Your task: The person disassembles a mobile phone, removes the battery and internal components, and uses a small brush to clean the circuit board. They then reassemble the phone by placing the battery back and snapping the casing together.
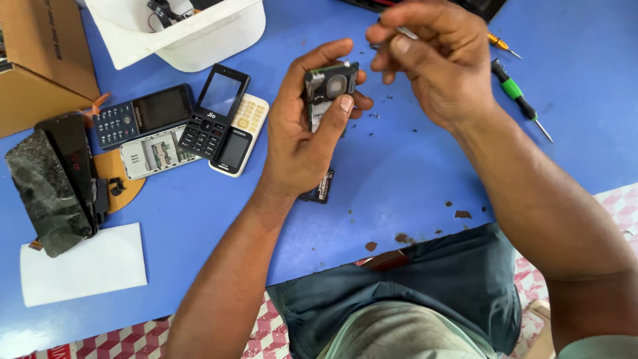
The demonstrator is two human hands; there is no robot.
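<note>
My left hand (307,126) grips an opened keypad phone body (327,90), its bare inner side with a round part facing up. My right hand (428,56) hovers just to the right of it, fingers pinched on a thin metal tool (405,32) whose tip points toward the phone. Under my left wrist lies a small dark phone part (320,189) on the blue table (399,166).
Several keypad phones (216,113) lie left of my hands, with a white tub (193,33) behind them. A green-handled screwdriver (520,101) and an orange one (500,44) lie at right. A cardboard box (40,60), dark phones (56,179) and white paper (83,266) sit at left.
</note>
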